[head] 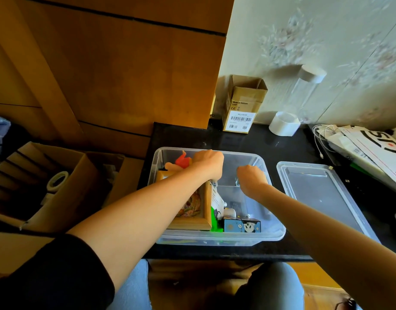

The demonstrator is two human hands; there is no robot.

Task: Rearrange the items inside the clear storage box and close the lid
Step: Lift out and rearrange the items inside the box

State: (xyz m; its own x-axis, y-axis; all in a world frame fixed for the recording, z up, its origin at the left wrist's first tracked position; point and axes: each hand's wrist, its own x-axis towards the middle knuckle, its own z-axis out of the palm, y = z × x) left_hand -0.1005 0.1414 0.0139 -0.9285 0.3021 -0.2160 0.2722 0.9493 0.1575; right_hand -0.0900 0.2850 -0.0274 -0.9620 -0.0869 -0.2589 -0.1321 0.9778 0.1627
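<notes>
Head view looks down on the clear storage box [268, 229], which sits on the black desk [248, 139] with both arms reaching into it. Left hand [209, 161] is deep at the box's far side with fingers curled under, beside an orange-red soft toy [181, 162]; whether it grips anything I cannot tell. Right hand [252, 175] is knuckled over too, near a small shiny clear piece in the box's middle, but its hold is hidden.

Risks, as I judge them: the wooden picture frame [206, 211] stands tilted against the box's left wall and could slide or tip as the left forearm brushes past it. The small panda-print carton [241, 225], at the box's near wall, and the loose items around it look piled; anything left proud of the rim would stop the lid seating.

Lid [322, 193] lies flat just right of the box: thin, translucent, glossy plastic with rounded corners, likely slippery and flexible. The box walls are the same smooth plastic.
</notes>
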